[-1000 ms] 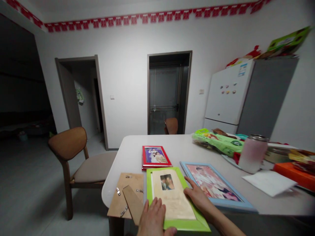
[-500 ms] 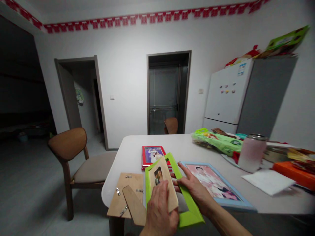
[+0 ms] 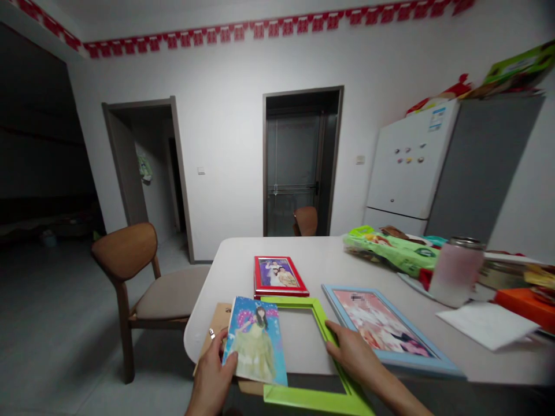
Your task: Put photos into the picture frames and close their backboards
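Observation:
My left hand (image 3: pixel 215 370) grips the left edge of a photo (image 3: pixel 258 344), thumb on top. The photo shows a person in a pale yellow-green dress against blue. It overlaps the left side of a bright green picture frame (image 3: pixel 318 398), whose opening shows the white table through it. My right hand (image 3: pixel 358 352) is closed on the frame's right side. Partly hidden beneath the photo and my left hand is a wooden backing board (image 3: pixel 222 315) with a metal clip. Just beyond the green frame lies a red picture frame (image 3: pixel 281 276) with a photo in it.
A light blue picture frame (image 3: pixel 392 329) lies right of my right hand. Farther right on the white table (image 3: pixel 325 254) are a green bag (image 3: pixel 394 251), a pink jar (image 3: pixel 458 271), white paper (image 3: pixel 488 323) and an orange box (image 3: pixel 526 306). A wooden chair (image 3: pixel 130 254) stands at left.
My left hand has moved left. The beige panel with a small picture no longer shows; the blue photo does. The green frame has tipped flatter and lower, its opening now mostly uncovered.

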Demonstrator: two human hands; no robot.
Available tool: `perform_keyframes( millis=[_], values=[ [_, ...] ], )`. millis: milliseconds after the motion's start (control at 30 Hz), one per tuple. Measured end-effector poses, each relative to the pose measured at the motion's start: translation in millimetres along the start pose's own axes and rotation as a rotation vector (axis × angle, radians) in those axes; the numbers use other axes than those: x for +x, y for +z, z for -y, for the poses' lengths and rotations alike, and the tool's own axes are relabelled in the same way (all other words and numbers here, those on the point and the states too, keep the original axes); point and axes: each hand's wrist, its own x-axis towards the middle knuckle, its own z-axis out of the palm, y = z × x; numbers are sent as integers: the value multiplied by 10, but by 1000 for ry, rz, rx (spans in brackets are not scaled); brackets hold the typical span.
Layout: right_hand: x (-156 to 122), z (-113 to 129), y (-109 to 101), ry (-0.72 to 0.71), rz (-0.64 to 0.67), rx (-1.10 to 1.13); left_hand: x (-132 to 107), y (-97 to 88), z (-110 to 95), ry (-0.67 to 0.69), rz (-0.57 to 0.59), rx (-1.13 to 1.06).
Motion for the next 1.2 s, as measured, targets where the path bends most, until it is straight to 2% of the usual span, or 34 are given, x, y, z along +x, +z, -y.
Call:
perform_keyframes(
  millis=[233, 367, 433, 533, 600, 700, 767, 833, 967, 1067, 1133, 1200],
  values=[
    [-3, -2, 57, -71, 41, -143, -70, 15, -88, 120, 5, 455],
    [-9, 50, 65, -128, -96, -113, -64, 9, -88, 138, 17, 545],
    [-30, 146, 99, -139, -105, 26, -65, 10, -84, 159, 6, 563],
    [-62, 356, 219, -55, 84, 350, -91, 50, -75, 207, 27, 545],
    [-63, 498, 328, 70, 208, 567, -121, 100, -78, 264, 97, 505],
    [-33, 675, 458, 213, 328, 861, -167, 174, -118, 319, 238, 483],
    [-11, 774, 486, 222, 401, 1039, -183, 210, -161, 316, 299, 508],
    [-2, 875, 461, 196, 446, 1180, -181, 233, -197, 318, 312, 528],
    [-13, 1102, 278, 143, 370, 1284, -129, 250, -207, 398, 227, 475],
    [-39, 1225, 116, 109, 274, 1347, -66, 226, -202, 455, 92, 259],
    [-70, 1231, 71, 122, 218, 1386, -39, 209, -237, 421, -15, 42],
    [-113, 1173, 104, 194, 192, 1377, -44, 222, -318, 298, -102, -189]
  ],
)
